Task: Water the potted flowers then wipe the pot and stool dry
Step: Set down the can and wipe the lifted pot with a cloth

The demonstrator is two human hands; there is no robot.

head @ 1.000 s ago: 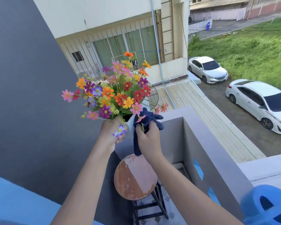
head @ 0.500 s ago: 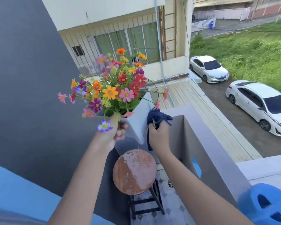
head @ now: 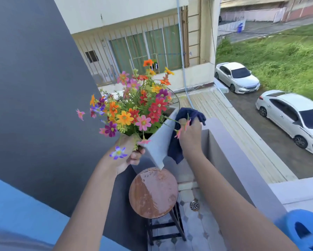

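— Above the stool (head: 153, 192), what is held?
— A grey pot (head: 159, 142) of mixed flowers (head: 134, 109), tilted, its bottom corner just over the far edge of the round seat. I cannot tell if they touch.
— And the left hand (head: 126, 153)?
— Its fingers curl closed around the pot's left side, under the blooms.
— The right hand (head: 190, 136)?
— Fingers pressed together, clutching a dark blue cloth (head: 177, 147) against the pot's right wall, beside the grey balcony ledge (head: 229, 147).
— The seat?
— Rusty brown, with water drops near its far edge.
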